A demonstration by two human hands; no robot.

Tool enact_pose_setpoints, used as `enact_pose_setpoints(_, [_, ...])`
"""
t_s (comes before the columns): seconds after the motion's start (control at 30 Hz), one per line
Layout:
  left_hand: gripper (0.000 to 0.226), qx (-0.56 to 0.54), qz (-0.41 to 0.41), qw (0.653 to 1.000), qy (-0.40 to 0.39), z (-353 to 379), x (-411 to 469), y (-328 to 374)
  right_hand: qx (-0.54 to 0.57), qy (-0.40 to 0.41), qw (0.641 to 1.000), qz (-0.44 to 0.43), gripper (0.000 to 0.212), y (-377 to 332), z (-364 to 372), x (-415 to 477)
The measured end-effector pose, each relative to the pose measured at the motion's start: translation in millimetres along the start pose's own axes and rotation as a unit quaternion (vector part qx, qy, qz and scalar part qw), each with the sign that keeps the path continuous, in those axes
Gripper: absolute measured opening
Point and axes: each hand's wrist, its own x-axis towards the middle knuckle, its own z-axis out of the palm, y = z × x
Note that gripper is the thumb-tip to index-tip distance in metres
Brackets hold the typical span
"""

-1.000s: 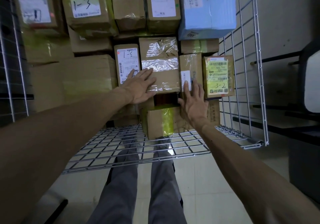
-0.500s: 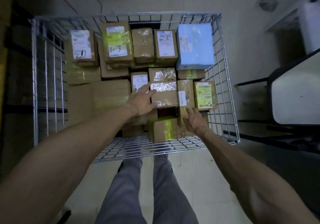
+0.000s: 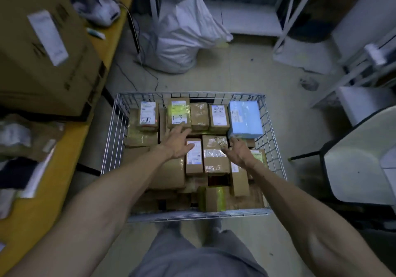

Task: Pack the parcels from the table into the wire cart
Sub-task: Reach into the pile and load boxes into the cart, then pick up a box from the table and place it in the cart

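Pulled back, hands (image 3: 176, 146) spread over parcels (image 3: 216, 154); white sack (image 3: 182, 34) beyond wire cart (image 3: 188, 94).

You were standing in a parcel sorting room, by the look of it the back room of a courier depot or pickup point. Below the fingers of your left hand (image 3: 175, 144) and right hand (image 3: 240, 151) sat a wire cart (image 3: 113, 131) crammed with taped cardboard parcels (image 3: 199, 116), most bearing printed shipping labels. Just beyond your left fingertips, one labelled box (image 3: 179, 114) carried a handwritten "1-3". Far left of those fingers ran a yellow table (image 3: 32, 212) holding a large carton (image 3: 42, 62) and blurred packets (image 3: 21, 135). Well beyond both sets of fingers a stuffed white sack (image 3: 182, 34) slumped on the bare floor (image 3: 235, 79), with white metal shelving (image 3: 280, 24) to its right.
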Motion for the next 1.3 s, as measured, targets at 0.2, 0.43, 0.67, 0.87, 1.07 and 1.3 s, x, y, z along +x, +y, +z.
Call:
enact_pose_setpoints(0.2, [0.076, -0.02, -0.048, 0.995, 0.088, -56.7, -20.5, 8.6, -0.012, 0.04, 0.993, -0.114, 0.071, -47.8, -41.2, 1.5])
enact_pose_setpoints(0.43, [0.067, -0.041, -0.16, 0.965, 0.206, -89.0, -75.8, 18.5, -0.071, 0.098, 0.955, -0.27, 0.066, -85.5, -77.7, 7.0])
enact_pose_setpoints(0.67, [0.068, -0.032, -0.268, 0.929, 0.252, -98.7, -170.6, 18.1, -0.095, 0.047, 0.915, -0.39, 0.066, -144.4, -81.0, -18.4])
enact_pose_setpoints(0.87, [0.067, -0.022, -0.342, 0.891, 0.297, -104.6, -263.5, -2.6, -0.104, 0.03, 0.874, -0.474, 0.068, -211.8, -56.3, -71.5])
enact_pose_setpoints(1.07, [0.07, -0.032, -0.409, 0.847, 0.339, -102.8, -365.8, -26.1, -0.135, 0.023, 0.836, -0.531, 0.069, -276.3, -22.4, -134.3])
enact_pose_setpoints(1.3, [0.066, -0.019, -0.454, 0.812, 0.365, -91.1, -480.7, -68.6, -0.129, 0.022, 0.8, -0.586, 0.068, -346.4, 31.9, -215.7])
